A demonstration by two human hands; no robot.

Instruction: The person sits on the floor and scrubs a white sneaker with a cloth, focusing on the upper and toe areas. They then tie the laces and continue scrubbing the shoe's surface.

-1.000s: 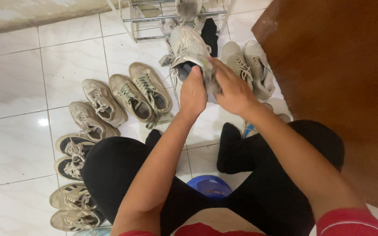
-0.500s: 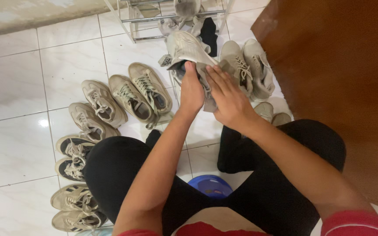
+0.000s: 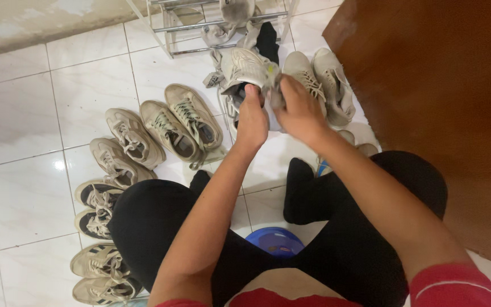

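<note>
Head view: left hand [image 3: 252,116] grip closed on pale mesh sneaker [image 3: 245,68], steadying it; right hand [image 3: 299,108] grip presses grey cloth [image 3: 275,96] against it.

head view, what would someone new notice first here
Probably the two hands meeting at top centre: the left hand grips a pale sneaker held off the floor, while the right hand presses a grey cloth against it. Next, the row of worn beige sneakers curving down the white tiled floor on the left, and the brown wooden door filling the right side.
</note>
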